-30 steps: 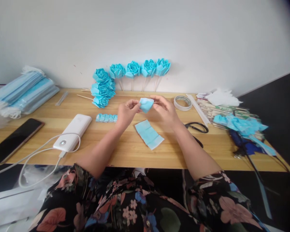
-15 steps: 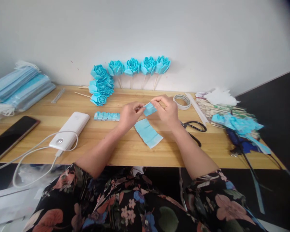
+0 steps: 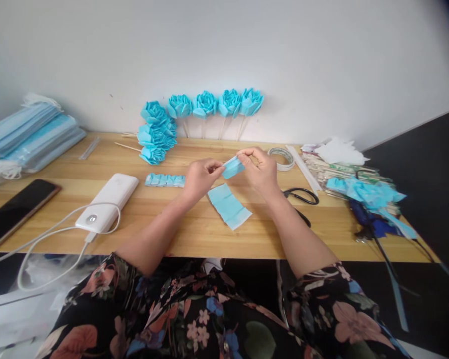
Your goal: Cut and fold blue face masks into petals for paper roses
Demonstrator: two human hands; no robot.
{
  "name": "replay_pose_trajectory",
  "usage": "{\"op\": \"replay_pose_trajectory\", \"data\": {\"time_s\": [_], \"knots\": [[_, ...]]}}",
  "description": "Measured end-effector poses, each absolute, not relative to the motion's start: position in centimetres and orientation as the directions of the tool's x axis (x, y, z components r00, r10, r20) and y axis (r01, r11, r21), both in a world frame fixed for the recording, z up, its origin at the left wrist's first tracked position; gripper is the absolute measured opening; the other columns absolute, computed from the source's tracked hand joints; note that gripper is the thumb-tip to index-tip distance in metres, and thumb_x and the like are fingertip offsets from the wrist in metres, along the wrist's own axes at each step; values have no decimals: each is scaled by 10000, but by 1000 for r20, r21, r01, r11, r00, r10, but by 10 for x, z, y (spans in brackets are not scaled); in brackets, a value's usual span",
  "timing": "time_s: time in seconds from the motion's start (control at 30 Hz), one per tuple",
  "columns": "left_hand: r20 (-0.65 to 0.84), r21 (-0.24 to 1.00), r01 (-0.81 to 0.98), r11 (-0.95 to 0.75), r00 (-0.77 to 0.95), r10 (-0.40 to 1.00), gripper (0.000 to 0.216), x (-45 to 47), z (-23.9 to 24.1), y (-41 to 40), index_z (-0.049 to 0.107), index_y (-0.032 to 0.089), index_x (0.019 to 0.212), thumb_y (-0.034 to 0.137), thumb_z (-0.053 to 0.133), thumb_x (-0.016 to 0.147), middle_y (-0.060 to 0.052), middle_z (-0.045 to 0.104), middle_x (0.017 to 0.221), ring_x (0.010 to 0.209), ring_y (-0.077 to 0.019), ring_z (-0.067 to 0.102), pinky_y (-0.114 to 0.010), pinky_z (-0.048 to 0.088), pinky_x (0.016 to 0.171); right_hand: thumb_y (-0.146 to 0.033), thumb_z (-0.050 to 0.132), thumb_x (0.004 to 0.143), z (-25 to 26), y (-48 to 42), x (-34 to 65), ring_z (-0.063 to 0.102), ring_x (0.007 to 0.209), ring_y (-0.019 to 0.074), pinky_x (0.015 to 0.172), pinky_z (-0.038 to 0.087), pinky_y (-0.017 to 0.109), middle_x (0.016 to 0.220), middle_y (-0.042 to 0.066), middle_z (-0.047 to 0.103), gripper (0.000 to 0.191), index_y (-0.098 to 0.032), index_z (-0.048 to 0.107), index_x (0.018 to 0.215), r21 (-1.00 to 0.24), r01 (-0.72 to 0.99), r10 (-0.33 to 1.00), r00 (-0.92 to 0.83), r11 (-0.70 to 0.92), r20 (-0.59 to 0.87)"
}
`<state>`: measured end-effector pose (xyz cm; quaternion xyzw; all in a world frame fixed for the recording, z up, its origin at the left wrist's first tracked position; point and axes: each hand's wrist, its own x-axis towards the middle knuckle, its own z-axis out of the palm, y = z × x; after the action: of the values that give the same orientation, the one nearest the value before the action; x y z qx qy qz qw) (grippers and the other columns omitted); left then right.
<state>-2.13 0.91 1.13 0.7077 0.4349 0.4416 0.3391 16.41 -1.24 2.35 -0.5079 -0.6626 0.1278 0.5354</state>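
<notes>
My left hand (image 3: 204,175) and my right hand (image 3: 260,172) pinch a small piece of light-blue mask fabric (image 3: 233,167) between them, just above the table. Its upper edge looks folded and runs from one thumb to the other. Below it, a creased blue fabric rectangle (image 3: 230,207) lies flat on the wood. Left of my left hand is a row of small folded blue pieces (image 3: 164,180). Black-handled scissors (image 3: 303,196) lie partly hidden behind my right forearm. A roll of tape (image 3: 282,158) rests behind my right hand.
Finished blue flowers on sticks (image 3: 205,103) lean against the wall, with more flowers (image 3: 155,134) lying to their left. Stacked face masks (image 3: 33,137), a phone (image 3: 20,213) and a cabled power bank (image 3: 108,202) are on the left. Blue and white scraps (image 3: 366,189) pile up at right.
My right hand has shifted slightly right along the fabric piece, and more of its upper edge now shows between my hands. The left hand has hardly moved.
</notes>
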Motion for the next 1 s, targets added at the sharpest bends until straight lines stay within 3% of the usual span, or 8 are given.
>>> {"op": "replay_pose_trajectory", "data": {"time_s": [0.33, 0.43, 0.53, 0.67, 0.77, 0.87, 1.0], "knots": [[319, 867, 300, -399, 282, 905, 139, -23, 14, 10, 749, 205, 709, 278, 677, 802, -18, 708, 676, 629, -158, 561, -281, 369, 629, -337, 602, 918, 23, -13, 166, 667, 856, 209, 854, 510, 361, 899, 26, 752, 160, -229, 702, 854, -695, 556, 807, 71, 456, 586], [338, 861, 282, -423, 305, 891, 123, -24, 16, 13, 785, 207, 840, 286, 709, 786, -35, 755, 809, 677, -157, 565, -279, 405, 675, -349, 596, 926, 24, -14, 165, 658, 856, 213, 851, 502, 368, 891, 27, 745, 170, -236, 694, 847, -662, 586, 799, 43, 466, 600], [389, 843, 268, -466, 295, 873, 249, -25, 19, 14, 791, 200, 969, 324, 771, 753, -68, 765, 964, 777, -173, 589, -285, 438, 745, -348, 587, 941, 25, -16, 162, 644, 853, 224, 841, 482, 381, 850, 33, 731, 190, -242, 690, 823, -590, 625, 778, -43, 511, 627], [409, 830, 266, -490, 307, 859, 80, -23, 20, 10, 785, 210, 812, 268, 746, 772, -51, 736, 859, 782, -179, 595, -293, 440, 772, -349, 578, 953, 24, -18, 155, 625, 831, 237, 848, 456, 405, 805, 44, 713, 215, -250, 699, 805, -504, 676, 768, -145, 537, 624], [392, 838, 270, -474, 306, 868, 111, -22, 19, 9, 753, 211, 706, 233, 693, 797, -19, 670, 732, 708, -161, 559, -285, 413, 715, -369, 586, 952, 23, -17, 154, 630, 863, 247, 894, 449, 427, 809, 46, 714, 217, -259, 712, 814, -486, 684, 767, -172, 545, 618], [364, 872, 245, -425, 258, 895, 127, -24, 18, 10, 746, 200, 695, 260, 693, 793, -16, 652, 716, 666, -148, 528, -280, 382, 651, -416, 647, 916, 23, -16, 157, 644, 1011, 259, 989, 447, 449, 994, 50, 742, 202, -274, 722, 1040, -569, 612, 786, -147, 549, 601], [341, 909, 173, -379, 215, 915, 122, -28, 19, 13, 748, 199, 708, 294, 713, 777, -29, 689, 771, 672, -145, 537, -278, 413, 650, -440, 738, 824, 19, -12, 162, 630, 1147, 249, 1045, 468, 449, 1226, 54, 695, 638, -307, 520, 1409, -762, 441, 873, -122, 475, 473]]}}
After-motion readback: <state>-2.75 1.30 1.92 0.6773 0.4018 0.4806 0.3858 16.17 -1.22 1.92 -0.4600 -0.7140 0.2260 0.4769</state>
